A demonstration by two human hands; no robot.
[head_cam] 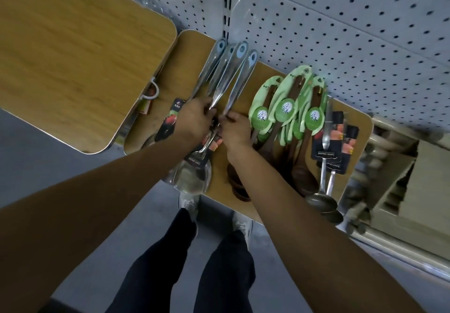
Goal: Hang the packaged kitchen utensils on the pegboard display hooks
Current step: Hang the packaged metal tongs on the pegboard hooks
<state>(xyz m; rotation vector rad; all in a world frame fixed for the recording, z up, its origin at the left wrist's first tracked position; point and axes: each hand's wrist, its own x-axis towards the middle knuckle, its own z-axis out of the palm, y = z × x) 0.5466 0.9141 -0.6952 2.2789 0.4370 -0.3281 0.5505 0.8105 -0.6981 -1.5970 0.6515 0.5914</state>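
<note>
- The left hand (pixel 194 117) has its fingers curled around the lower handles of a bunch of steel utensils (pixel 226 73), gripping them where the handles narrow.
- The right hand (pixel 235 129) meets it from the other side – thumb and fingers pinch the handle of the rightmost utensil in the same bunch, just beside the left hand.
- The steel handles fan up towards the white pegboard (pixel 341 32), each ending in a pale blue-grey tip with a hanging hole; whether a hook passes through them cannot be told.
- Below the hands, a dark card label (pixel 194 161) on one utensil reads "HONG TAYU"; the shiny spoon bowl (pixel 192 178) hangs beneath it.
- Right of the hands hang wooden spoons (pixel 302 166) in green card packaging (pixel 285 103); round green seals carry a white character, too stylised to read.
- Further right, two steel ladles (pixel 321 200) bear dark cards (pixel 326 147) printed "HONG TAYU" with a food picture.
- Everything sits in front of wood-grain cutting boards – a large board (pixel 73 56) at the left and another board (pixel 190 51) behind the utensils.
- The person's dark trousers and pale shoes (pixel 188 204) show on the grey floor (pixel 146 215) below.
</note>
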